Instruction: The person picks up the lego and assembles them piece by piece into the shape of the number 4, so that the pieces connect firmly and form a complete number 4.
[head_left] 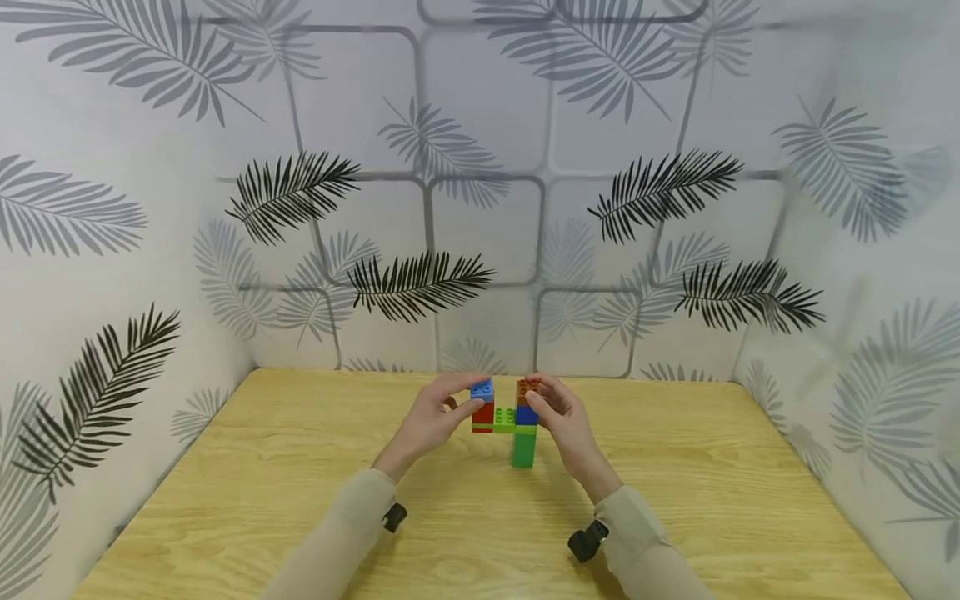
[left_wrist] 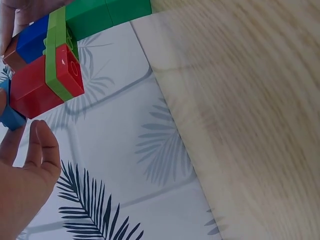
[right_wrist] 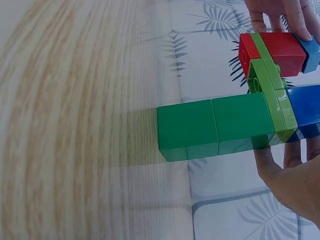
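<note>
A toy building-brick structure stands upright on the wooden table. Its column has two stacked green bricks (right_wrist: 187, 130) at the bottom, then a lime-green layer (right_wrist: 272, 100), a dark blue brick (head_left: 527, 415) and a brown brick (head_left: 527, 386). The lime layer reaches out to the left, with a red brick (left_wrist: 37, 87) above it and a smaller red piece (left_wrist: 70, 70) underneath. On top of that red brick, my left hand (head_left: 433, 419) pinches a light blue brick (head_left: 481, 393) between thumb and fingers. My right hand (head_left: 567, 421) grips the brown brick at the column's top.
Light wood table (head_left: 465, 533) spreads around the structure. Behind and at both sides rise pale walls (head_left: 487, 225) with a leaf pattern. Black straps with small devices (head_left: 587, 542) sit on both wrists over beige sleeves (head_left: 637, 525).
</note>
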